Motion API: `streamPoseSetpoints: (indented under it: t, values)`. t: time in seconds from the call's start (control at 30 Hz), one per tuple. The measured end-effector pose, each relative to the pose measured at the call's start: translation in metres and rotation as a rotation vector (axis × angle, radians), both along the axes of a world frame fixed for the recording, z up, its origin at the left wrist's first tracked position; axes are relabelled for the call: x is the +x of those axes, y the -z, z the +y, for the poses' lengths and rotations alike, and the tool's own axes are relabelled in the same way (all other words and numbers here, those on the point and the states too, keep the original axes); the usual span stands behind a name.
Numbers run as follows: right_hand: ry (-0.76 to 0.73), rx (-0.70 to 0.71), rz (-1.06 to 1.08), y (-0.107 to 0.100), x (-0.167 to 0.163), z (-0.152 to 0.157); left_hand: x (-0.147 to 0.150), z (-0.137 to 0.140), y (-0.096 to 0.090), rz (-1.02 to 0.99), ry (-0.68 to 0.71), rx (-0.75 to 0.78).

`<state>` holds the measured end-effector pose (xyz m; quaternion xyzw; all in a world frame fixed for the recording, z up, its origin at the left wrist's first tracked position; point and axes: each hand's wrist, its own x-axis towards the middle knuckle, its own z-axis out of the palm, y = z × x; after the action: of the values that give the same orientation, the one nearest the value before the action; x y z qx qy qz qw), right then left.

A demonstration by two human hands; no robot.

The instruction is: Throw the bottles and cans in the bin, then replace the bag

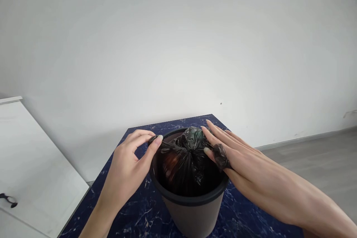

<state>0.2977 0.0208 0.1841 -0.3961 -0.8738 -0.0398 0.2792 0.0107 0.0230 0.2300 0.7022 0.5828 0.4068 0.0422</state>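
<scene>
A black garbage bag, gathered and twisted at its neck, sits inside a grey-brown trash bin with a dark rim. My left hand pinches one stretched end of the bag between thumb and fingers, over the bin's left rim. At the right rim is my right hand, its fingers extended toward the bag's knotted top. Another bunched end of the bag is caught between its thumb and the base of the index finger. The lower part of the bag is hidden in the bin.
The bin stands on a dark blue marble-patterned table. To the left is a white cabinet with a dark handle. Behind the table rises a pale wall, and grey flooring shows at the right.
</scene>
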Motion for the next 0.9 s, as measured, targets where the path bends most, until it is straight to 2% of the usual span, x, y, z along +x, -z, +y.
streamPoseSetpoints:
  t: [0.1, 0.27, 0.43, 0.57, 0.77, 0.9]
  values:
    - [0.011, -0.005, -0.004, 0.002, 0.001, 0.001, 0.001, -0.003, -0.001, -0.017, -0.017, 0.021]
    - [0.048, -0.004, 0.016, -0.005, -0.001, 0.001, 0.009, -0.008, -0.009, -0.085, 0.038, -0.024]
    - [-0.041, 0.131, 0.086, -0.024, -0.023, -0.008, 0.021, -0.016, -0.017, -0.081, 0.091, -0.006]
    - [-0.045, 0.202, 0.134, -0.033, -0.044, -0.013, 0.024, -0.019, -0.015, -0.111, 0.136, -0.009]
    - [-0.059, 0.073, 0.174, -0.03, -0.046, -0.008, 0.035, -0.023, -0.005, -0.133, 0.369, 0.0]
    - [-0.046, -0.016, 0.198, -0.028, -0.043, -0.005, 0.041, -0.026, -0.002, -0.144, 0.416, 0.038]
